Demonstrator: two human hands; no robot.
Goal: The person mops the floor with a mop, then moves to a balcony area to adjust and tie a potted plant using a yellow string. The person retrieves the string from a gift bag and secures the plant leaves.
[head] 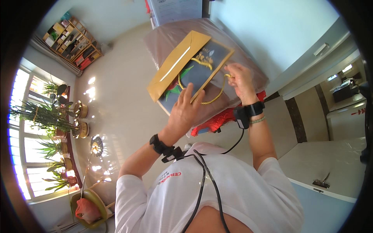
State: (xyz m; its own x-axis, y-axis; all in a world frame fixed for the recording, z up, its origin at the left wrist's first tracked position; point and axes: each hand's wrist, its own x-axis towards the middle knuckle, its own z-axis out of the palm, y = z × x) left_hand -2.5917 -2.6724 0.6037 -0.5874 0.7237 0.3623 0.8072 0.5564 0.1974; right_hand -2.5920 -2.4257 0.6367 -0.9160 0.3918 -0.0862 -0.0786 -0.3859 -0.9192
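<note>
A flattened gift bag (192,77) with a dark front, printed flowers and gold-coloured sides lies slanted in front of me. One gold cord handle (205,62) rests across its dark face. The other gold cord handle (217,97) loops out past the bag's right edge. My right hand (240,80) pinches the upper end of that loop between curled fingers. Spread over the lower edge of the bag is my left hand (185,110), its fingers apart and touching the bag. Part of the dark front is hidden under it.
Under the bag is a brownish surface covered by a clear plastic sheet (163,43), with red lace cloth (214,123) below. Potted plants (58,128) line the window at left. A shelf (72,43) stands far back; a chair (90,209) holds a red plastic bag. A white door (276,35) is at right.
</note>
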